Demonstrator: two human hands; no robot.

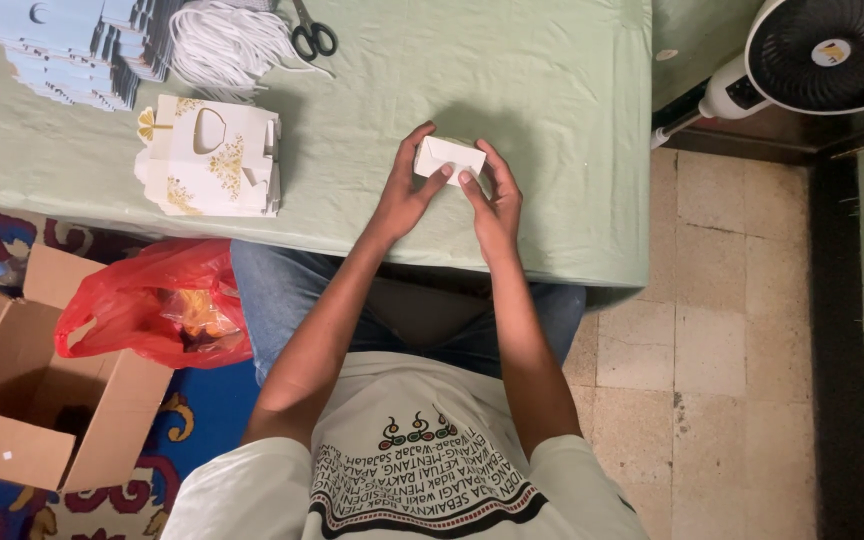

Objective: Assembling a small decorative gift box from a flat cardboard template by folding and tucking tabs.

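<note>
Lying between both hands on the table, one small white folded box runs its long axis left to right, tilted slightly. The left hand and right hand each pinch it, fingers covering its lower edge. Left of the box sit one stack of white gold-printed boxes and one pair of scissors, cut off by the frame.

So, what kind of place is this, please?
Probably a home used for small craft work: a cloth-covered table with stacked flat white gift boxes, a patterned carpet, tiled floor and a standing fan.
</note>
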